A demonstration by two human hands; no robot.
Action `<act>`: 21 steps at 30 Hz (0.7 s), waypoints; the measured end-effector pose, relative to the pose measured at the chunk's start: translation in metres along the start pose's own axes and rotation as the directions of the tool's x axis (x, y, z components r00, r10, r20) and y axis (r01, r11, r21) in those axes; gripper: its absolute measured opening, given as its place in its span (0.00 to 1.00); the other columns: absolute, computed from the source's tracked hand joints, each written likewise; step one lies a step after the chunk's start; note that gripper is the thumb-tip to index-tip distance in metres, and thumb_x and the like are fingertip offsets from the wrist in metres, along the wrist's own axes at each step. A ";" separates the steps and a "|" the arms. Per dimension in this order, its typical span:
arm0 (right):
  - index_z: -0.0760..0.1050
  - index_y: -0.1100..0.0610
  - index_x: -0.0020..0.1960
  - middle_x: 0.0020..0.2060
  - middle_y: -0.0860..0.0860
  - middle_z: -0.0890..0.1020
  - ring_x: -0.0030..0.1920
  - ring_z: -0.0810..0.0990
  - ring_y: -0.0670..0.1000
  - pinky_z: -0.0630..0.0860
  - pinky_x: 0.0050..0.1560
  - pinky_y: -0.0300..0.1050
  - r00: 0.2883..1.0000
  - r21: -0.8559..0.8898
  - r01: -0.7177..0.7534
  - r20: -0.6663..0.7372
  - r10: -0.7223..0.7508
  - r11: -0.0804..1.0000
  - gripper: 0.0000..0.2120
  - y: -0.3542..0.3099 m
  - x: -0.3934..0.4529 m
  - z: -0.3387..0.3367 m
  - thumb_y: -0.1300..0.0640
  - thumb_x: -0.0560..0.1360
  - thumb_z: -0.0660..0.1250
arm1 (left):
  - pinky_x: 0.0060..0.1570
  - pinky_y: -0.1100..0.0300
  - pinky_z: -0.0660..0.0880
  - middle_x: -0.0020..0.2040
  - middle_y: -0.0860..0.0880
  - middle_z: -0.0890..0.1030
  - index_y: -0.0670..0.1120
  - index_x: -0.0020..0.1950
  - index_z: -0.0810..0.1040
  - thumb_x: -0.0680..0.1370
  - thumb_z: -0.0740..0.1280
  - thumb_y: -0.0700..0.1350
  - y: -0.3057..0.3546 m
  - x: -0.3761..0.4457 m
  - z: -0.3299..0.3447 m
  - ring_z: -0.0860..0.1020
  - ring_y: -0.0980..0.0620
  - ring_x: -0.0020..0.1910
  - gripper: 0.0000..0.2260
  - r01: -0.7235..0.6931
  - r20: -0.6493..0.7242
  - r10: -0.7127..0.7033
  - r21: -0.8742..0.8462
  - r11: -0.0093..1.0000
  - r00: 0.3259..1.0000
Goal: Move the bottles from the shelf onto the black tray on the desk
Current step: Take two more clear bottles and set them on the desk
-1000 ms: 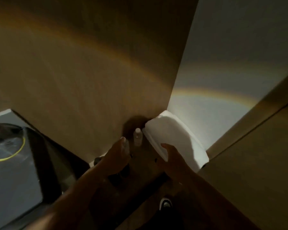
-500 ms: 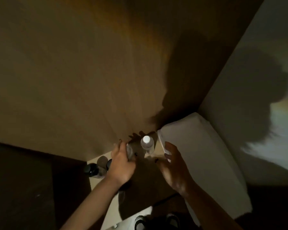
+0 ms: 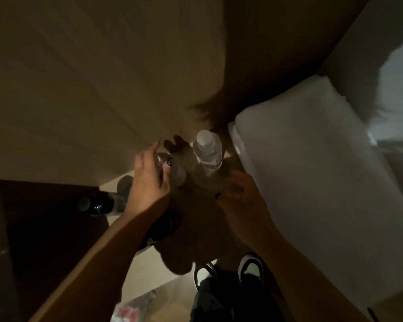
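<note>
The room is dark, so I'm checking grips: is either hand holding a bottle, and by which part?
The left hand grips a clear bottle by its top. The right hand holds nothing, open just below the white-capped bottle.

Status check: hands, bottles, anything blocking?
Left hand grips a clear bottle on the shelf. Right hand reaching at the white-capped bottle, grip not clear. Dark bottle lies left. White bundle crowds the right.
</note>
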State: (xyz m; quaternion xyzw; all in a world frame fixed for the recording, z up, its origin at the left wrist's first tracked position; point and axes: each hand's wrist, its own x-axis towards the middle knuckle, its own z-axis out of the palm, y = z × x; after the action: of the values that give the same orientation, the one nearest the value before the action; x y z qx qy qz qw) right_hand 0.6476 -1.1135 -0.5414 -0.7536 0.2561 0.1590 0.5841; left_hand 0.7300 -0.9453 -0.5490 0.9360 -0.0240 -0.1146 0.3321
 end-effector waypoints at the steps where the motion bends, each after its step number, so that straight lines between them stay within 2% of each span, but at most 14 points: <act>1: 0.71 0.52 0.54 0.46 0.48 0.76 0.50 0.77 0.49 0.73 0.49 0.40 0.999 -0.007 -0.034 0.027 0.034 0.999 0.10 0.001 0.001 0.001 0.65 0.78 0.61 | 0.63 0.62 0.61 0.72 0.46 0.64 0.48 0.76 0.58 0.81 0.59 0.44 -0.003 0.004 0.004 0.63 0.59 0.65 0.23 0.022 -0.022 -0.023 -0.031 0.999 0.999; 3: 0.71 0.51 0.51 0.44 0.50 0.76 0.46 0.78 0.50 0.74 0.44 0.40 0.996 -0.028 -0.053 0.063 0.055 0.998 0.11 0.003 0.003 0.004 0.66 0.77 0.61 | 0.63 0.61 0.62 0.71 0.46 0.66 0.49 0.73 0.60 0.81 0.58 0.43 -0.002 -0.003 0.011 0.64 0.58 0.65 0.20 0.075 -0.053 -0.079 -0.068 0.995 0.995; 6: 0.71 0.50 0.44 0.36 0.50 0.77 0.29 0.73 0.42 0.68 0.28 0.34 0.993 -0.009 -0.051 0.103 0.051 0.999 0.13 0.004 0.001 0.007 0.69 0.74 0.62 | 0.65 0.56 0.67 0.69 0.48 0.70 0.52 0.70 0.63 0.81 0.59 0.43 -0.004 -0.004 0.013 0.70 0.53 0.65 0.18 0.139 -0.066 -0.145 -0.083 0.987 0.987; 8: 0.70 0.47 0.44 0.35 0.49 0.77 0.28 0.72 0.41 0.67 0.25 0.31 0.990 0.024 -0.061 0.128 0.057 0.998 0.14 -0.001 -0.001 0.007 0.67 0.74 0.63 | 0.63 0.52 0.71 0.66 0.48 0.73 0.55 0.69 0.63 0.81 0.59 0.43 -0.006 -0.004 0.007 0.74 0.52 0.62 0.17 0.191 -0.052 -0.198 -0.118 0.975 0.979; 10: 0.71 0.47 0.47 0.39 0.48 0.76 0.33 0.74 0.43 0.69 0.28 0.31 0.984 -0.005 -0.039 0.175 0.039 0.999 0.14 -0.003 0.000 0.008 0.66 0.75 0.63 | 0.60 0.50 0.74 0.64 0.48 0.75 0.58 0.67 0.62 0.81 0.59 0.44 -0.005 -0.009 -0.003 0.76 0.52 0.60 0.17 0.243 -0.048 -0.254 -0.172 0.955 0.966; 12: 0.72 0.53 0.56 0.44 0.50 0.77 0.37 0.75 0.42 0.71 0.34 0.31 0.975 -0.054 0.009 0.222 0.003 0.998 0.12 -0.008 0.000 0.012 0.65 0.75 0.64 | 0.59 0.47 0.76 0.61 0.49 0.77 0.60 0.66 0.62 0.81 0.59 0.44 0.002 -0.018 -0.015 0.78 0.52 0.58 0.17 0.226 -0.082 -0.250 -0.225 0.948 0.965; 13: 0.70 0.55 0.62 0.50 0.51 0.78 0.43 0.77 0.44 0.74 0.40 0.32 0.974 -0.061 0.029 0.224 -0.015 0.998 0.17 -0.007 0.000 0.016 0.64 0.75 0.65 | 0.58 0.49 0.77 0.59 0.51 0.78 0.60 0.67 0.62 0.81 0.59 0.44 0.006 -0.022 -0.021 0.78 0.54 0.57 0.18 0.204 -0.100 -0.235 -0.252 0.946 0.967; 14: 0.66 0.54 0.68 0.58 0.52 0.76 0.52 0.77 0.46 0.75 0.51 0.36 0.975 -0.070 0.050 0.218 -0.034 0.996 0.24 -0.007 0.001 0.019 0.61 0.74 0.68 | 0.56 0.55 0.78 0.55 0.55 0.78 0.59 0.68 0.62 0.81 0.59 0.43 0.012 -0.028 -0.027 0.79 0.59 0.53 0.19 0.176 -0.118 -0.216 -0.283 0.943 0.969; 15: 0.61 0.52 0.72 0.65 0.52 0.71 0.62 0.74 0.49 0.72 0.61 0.41 0.976 -0.099 0.083 0.209 -0.061 0.992 0.31 -0.009 0.001 0.021 0.59 0.72 0.70 | 0.50 0.64 0.78 0.50 0.60 0.76 0.58 0.70 0.61 0.81 0.59 0.42 0.016 -0.033 -0.032 0.79 0.65 0.47 0.20 0.157 -0.124 -0.203 -0.310 0.938 0.971; 16: 0.57 0.52 0.74 0.70 0.51 0.67 0.67 0.69 0.50 0.68 0.66 0.43 0.975 -0.139 0.117 0.205 -0.087 0.983 0.36 -0.012 0.003 0.024 0.57 0.71 0.72 | 0.42 0.72 0.76 0.45 0.62 0.75 0.56 0.71 0.61 0.81 0.59 0.41 0.021 -0.039 -0.037 0.78 0.69 0.41 0.20 0.138 -0.137 -0.193 -0.330 0.934 0.972; 18: 0.54 0.50 0.75 0.73 0.50 0.63 0.71 0.64 0.50 0.64 0.69 0.43 0.964 -0.182 0.189 0.220 -0.147 0.965 0.43 -0.017 0.008 0.031 0.50 0.68 0.74 | 0.33 0.75 0.73 0.39 0.60 0.75 0.54 0.71 0.62 0.81 0.59 0.42 0.025 -0.048 -0.045 0.77 0.70 0.35 0.19 0.092 -0.158 -0.160 -0.370 0.925 0.974; 21: 0.53 0.46 0.74 0.71 0.51 0.66 0.69 0.68 0.50 0.70 0.67 0.53 0.947 -0.166 0.260 0.235 -0.218 0.951 0.52 -0.029 0.014 0.046 0.27 0.57 0.68 | 0.34 0.66 0.75 0.43 0.54 0.78 0.57 0.70 0.62 0.80 0.60 0.50 0.024 -0.053 -0.055 0.78 0.63 0.35 0.19 0.046 -0.140 -0.120 -0.447 0.893 0.983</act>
State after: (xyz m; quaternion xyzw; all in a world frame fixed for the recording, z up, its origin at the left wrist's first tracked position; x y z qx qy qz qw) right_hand 0.6784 -1.0667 -0.5384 -0.8111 0.0811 0.1912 0.5468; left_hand 0.6919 -0.9241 -0.4817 0.8425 0.0700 -0.0540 0.5314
